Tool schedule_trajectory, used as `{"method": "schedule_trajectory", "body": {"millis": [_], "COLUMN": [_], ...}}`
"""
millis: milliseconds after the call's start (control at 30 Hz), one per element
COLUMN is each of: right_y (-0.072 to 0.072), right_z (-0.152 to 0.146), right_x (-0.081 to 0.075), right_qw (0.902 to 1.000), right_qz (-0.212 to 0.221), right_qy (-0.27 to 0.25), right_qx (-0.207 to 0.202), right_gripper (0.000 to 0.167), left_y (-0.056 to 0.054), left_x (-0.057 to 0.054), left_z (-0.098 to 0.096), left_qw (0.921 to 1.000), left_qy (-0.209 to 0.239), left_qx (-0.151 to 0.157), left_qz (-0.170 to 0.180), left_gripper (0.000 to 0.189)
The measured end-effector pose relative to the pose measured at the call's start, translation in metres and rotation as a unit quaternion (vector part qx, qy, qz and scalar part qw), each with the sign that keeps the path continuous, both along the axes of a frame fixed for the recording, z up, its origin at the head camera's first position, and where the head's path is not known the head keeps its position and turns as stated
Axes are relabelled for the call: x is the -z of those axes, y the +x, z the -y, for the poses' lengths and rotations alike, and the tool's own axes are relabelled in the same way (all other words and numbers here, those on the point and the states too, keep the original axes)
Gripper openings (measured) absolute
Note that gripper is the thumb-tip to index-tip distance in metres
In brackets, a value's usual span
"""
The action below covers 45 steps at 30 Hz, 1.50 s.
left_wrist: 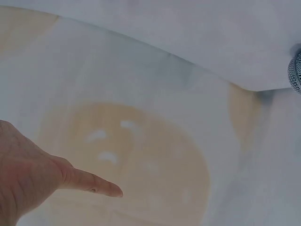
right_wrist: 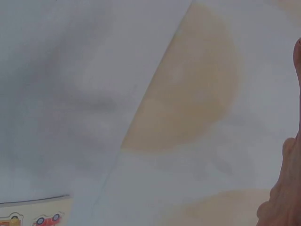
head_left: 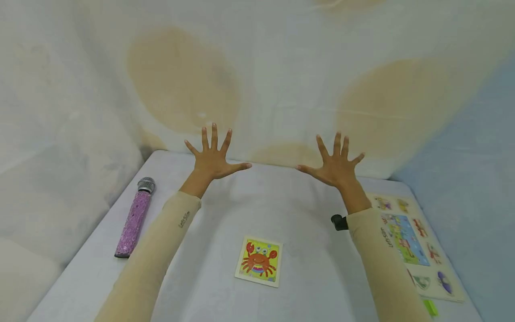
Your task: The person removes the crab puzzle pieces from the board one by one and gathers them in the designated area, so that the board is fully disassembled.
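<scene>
Both hands were bare of any object: the left hand [head_left: 213,162] and the right hand [head_left: 335,170] hung toward the far end of the table [head_left: 281,201], fingers spread wide and thumbs pointing at each other. The crab picture tile [head_left: 259,262] lay flat between the forearms, nearer the person, touched by neither.

The likeliest trouble seemed to be on the right. A dark object [head_left: 339,222] sat at the edge of the right sleeve [head_left: 390,268], which appeared to hide part of it; drawing that arm back low could knock it. The same sleeve might drag across the puzzle board [head_left: 434,282] and shift its pieces. On the left, an arm swung outward could set the glittery purple microphone [head_left: 136,218] rolling, since its barrel looked round and its lower end lay just beside the left sleeve [head_left: 149,264] in the head view.

A bright green piece [head_left: 430,307] lay near the board, partly covered by the right sleeve. Beyond the table, a blotched cloth backdrop [head_left: 281,89] limited any forward reach.
</scene>
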State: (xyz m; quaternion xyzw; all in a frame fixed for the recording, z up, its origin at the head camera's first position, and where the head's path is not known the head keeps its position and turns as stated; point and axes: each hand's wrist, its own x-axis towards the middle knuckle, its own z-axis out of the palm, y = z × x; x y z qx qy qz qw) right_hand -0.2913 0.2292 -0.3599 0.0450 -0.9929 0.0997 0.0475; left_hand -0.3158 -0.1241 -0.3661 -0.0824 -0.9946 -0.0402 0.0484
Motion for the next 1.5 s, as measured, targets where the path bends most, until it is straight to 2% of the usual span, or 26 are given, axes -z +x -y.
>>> {"method": "schedule_trajectory", "body": {"millis": [333, 467, 567, 700, 900, 1167, 1500], "right_y": [0.003, 0.006, 0.011, 0.023, 0.048, 0.08, 0.115], "right_z": [-0.013, -0.015, -0.013, -0.01, -0.004, 0.005, 0.015], "right_x": [0.001, 0.004, 0.008, 0.02, 0.047, 0.071, 0.09], "right_qw": [1.0, 1.0, 1.0, 0.9997, 0.9988, 0.9965, 0.9945], "right_qz": [0.002, 0.006, 0.005, 0.006, 0.017, 0.008, 0.013], "right_qy": [0.003, 0.006, 0.003, 0.005, 0.019, 0.036, 0.038], "right_qx": [-0.002, -0.002, -0.008, -0.022, -0.043, -0.075, -0.097], "right_gripper": [0.112, 0.113, 0.114, 0.116, 0.117, 0.117, 0.116], "left_y": [0.003, 0.004, 0.011, 0.028, 0.057, 0.095, 0.133], "left_x": [0.004, 0.006, 0.01, 0.018, 0.037, 0.063, 0.085], "left_z": [-0.008, -0.006, -0.003, 0.001, 0.003, 0.007, 0.01], "left_qw": [0.9999, 0.9999, 0.9996, 0.9977, 0.9915, 0.9844, 0.9735], "left_qy": [-0.01, -0.004, -0.007, -0.017, -0.035, -0.049, -0.035], "left_qx": [0.002, 0.012, 0.026, 0.065, 0.123, 0.169, 0.225], "left_qz": [-0.002, 0.001, 0.003, -0.003, -0.025, -0.014, -0.024], "left_gripper": [0.118, 0.117, 0.116, 0.115, 0.116, 0.118, 0.117]}}
